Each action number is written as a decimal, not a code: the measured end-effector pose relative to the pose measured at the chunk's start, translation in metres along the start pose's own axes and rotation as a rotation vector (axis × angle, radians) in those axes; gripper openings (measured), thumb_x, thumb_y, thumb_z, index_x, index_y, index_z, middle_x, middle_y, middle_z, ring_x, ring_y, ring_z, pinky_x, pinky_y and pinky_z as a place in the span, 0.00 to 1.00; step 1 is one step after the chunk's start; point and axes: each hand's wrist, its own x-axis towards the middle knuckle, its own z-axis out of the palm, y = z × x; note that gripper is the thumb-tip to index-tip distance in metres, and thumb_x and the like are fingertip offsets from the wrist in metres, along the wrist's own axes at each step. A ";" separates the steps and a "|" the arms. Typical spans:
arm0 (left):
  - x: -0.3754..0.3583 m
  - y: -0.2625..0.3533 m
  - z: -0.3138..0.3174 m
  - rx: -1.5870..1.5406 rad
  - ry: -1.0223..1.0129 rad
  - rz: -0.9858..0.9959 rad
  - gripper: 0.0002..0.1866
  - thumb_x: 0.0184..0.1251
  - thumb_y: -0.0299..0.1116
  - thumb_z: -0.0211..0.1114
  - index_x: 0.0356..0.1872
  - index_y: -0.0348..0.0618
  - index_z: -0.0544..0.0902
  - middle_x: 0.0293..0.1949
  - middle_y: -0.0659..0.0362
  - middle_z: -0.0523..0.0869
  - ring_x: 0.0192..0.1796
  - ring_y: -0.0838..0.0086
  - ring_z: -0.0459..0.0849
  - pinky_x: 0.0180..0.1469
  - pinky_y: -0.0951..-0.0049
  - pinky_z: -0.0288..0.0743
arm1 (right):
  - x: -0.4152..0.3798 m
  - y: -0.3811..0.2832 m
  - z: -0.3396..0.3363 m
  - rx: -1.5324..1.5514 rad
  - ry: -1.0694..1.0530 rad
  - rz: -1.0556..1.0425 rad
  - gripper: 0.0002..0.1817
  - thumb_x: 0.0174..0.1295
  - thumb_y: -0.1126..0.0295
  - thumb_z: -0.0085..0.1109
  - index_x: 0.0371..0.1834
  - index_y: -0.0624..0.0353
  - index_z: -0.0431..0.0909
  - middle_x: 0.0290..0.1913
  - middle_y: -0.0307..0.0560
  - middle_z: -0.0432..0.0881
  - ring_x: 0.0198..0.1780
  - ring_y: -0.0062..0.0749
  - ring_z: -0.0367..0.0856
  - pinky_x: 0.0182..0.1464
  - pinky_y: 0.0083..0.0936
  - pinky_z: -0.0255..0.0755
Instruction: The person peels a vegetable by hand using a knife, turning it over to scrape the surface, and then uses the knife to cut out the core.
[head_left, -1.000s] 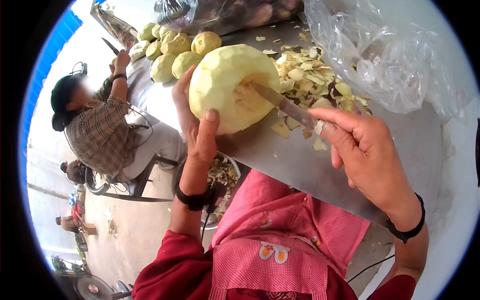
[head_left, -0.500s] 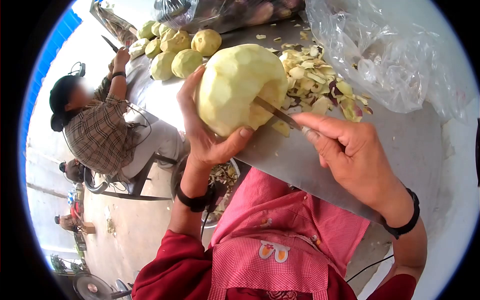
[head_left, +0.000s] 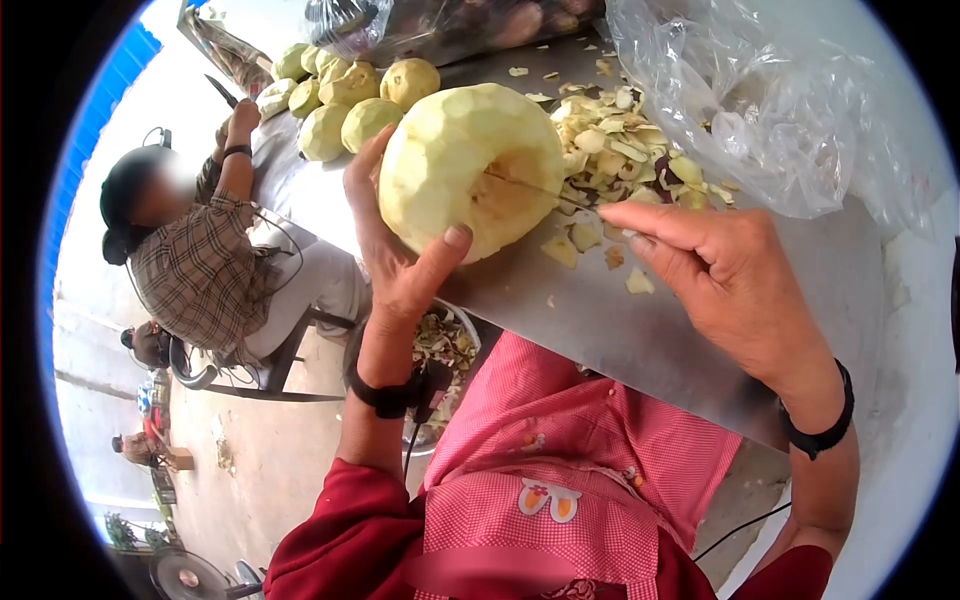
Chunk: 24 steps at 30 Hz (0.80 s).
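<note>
1. Pale yellow-green and fully peeled, the large fruit is held up above the near edge of the metal table, at the centre of the view.
2. It is cradled from below and behind by the left hand: the thumb is pressed against the underside and the fingers are curled around the far side, with the wrist bent upward from a red sleeve.
3. A thin knife is gripped by the right hand, fingers closed on the handle and the index finger stretched along the top toward the blade.
4. The blade tip is set into a hollowed, browner patch on the fruit's facing side.
5. A black band is worn on each wrist.
6. Behind the fruit, a heap of peelings is spread on the table, beside a crumpled clear plastic bag.
7. More peeled fruits are piled at the table's far left end.
8. Another person in a checked shirt is seated there, one hand raised to the table.
9. No brand or readable writing can be made out; only a small cartoon patch is seen on the pink apron.
</note>
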 end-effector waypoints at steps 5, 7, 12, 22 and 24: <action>0.000 -0.004 0.000 -0.017 -0.029 0.031 0.53 0.47 0.45 0.77 0.74 0.38 0.57 0.66 0.46 0.68 0.67 0.58 0.72 0.68 0.58 0.69 | 0.003 0.005 0.010 0.095 -0.014 0.002 0.14 0.63 0.74 0.62 0.51 0.57 0.85 0.29 0.61 0.81 0.28 0.48 0.82 0.35 0.33 0.75; -0.001 -0.005 0.000 -0.010 -0.029 0.052 0.54 0.47 0.45 0.78 0.74 0.38 0.58 0.66 0.46 0.69 0.67 0.58 0.72 0.68 0.58 0.69 | 0.005 0.008 0.005 0.043 -0.044 -0.064 0.13 0.63 0.74 0.61 0.51 0.57 0.86 0.29 0.61 0.81 0.27 0.48 0.82 0.34 0.33 0.75; 0.001 -0.003 0.002 -0.057 -0.036 0.046 0.54 0.47 0.45 0.78 0.74 0.38 0.58 0.66 0.46 0.69 0.67 0.58 0.73 0.68 0.58 0.69 | 0.003 0.006 -0.012 -0.041 -0.151 -0.132 0.15 0.65 0.78 0.60 0.53 0.55 0.86 0.21 0.47 0.76 0.25 0.16 0.69 0.30 0.19 0.67; 0.001 0.000 0.003 -0.092 0.001 -0.018 0.54 0.49 0.47 0.78 0.74 0.37 0.57 0.65 0.45 0.70 0.67 0.58 0.73 0.68 0.57 0.70 | -0.001 0.008 -0.016 0.028 -0.049 0.041 0.14 0.65 0.77 0.61 0.53 0.56 0.86 0.24 0.47 0.77 0.24 0.20 0.66 0.29 0.20 0.66; 0.002 0.000 0.003 -0.118 -0.038 -0.008 0.56 0.47 0.44 0.81 0.74 0.37 0.55 0.65 0.45 0.70 0.67 0.57 0.73 0.68 0.57 0.70 | 0.001 0.013 -0.005 0.064 0.008 0.027 0.13 0.64 0.75 0.62 0.51 0.55 0.87 0.21 0.55 0.76 0.20 0.26 0.68 0.28 0.25 0.68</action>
